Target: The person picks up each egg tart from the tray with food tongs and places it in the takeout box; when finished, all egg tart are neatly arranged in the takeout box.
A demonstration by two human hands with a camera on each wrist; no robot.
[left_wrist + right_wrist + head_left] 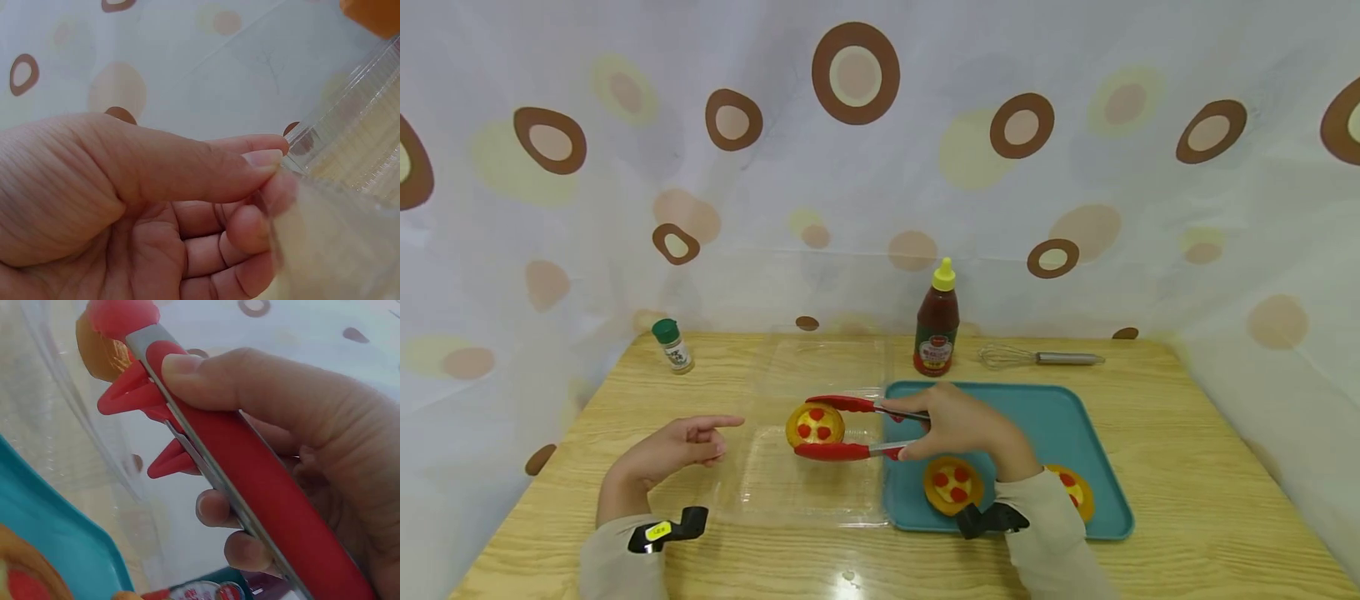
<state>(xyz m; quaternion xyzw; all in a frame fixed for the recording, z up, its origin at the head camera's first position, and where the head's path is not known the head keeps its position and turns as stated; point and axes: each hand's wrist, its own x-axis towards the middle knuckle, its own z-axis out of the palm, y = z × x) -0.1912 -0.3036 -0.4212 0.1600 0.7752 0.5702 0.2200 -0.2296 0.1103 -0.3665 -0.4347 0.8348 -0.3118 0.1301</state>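
My right hand [962, 425] grips red-and-silver tongs [250, 481], thumb on one arm and fingers round the other. Between the red tips of the tongs is a small toy pizza [815, 427] with red toppings, held above a clear plastic container [805, 512] whose hinged lid [820, 362] lies open towards the back. At the container's left edge, my left hand [673, 450] pinches the thin plastic between thumb and forefinger, as the left wrist view shows [156, 181]. Its other fingers are curled.
Right of the container lies a teal tray [1037, 408] with a pizza [953, 486] and another pizza [1075, 492] partly behind the right forearm. Along the back stand a green-capped shaker [672, 346] and a sauce bottle [937, 329]; a whisk [1041, 357] lies beyond the tray.
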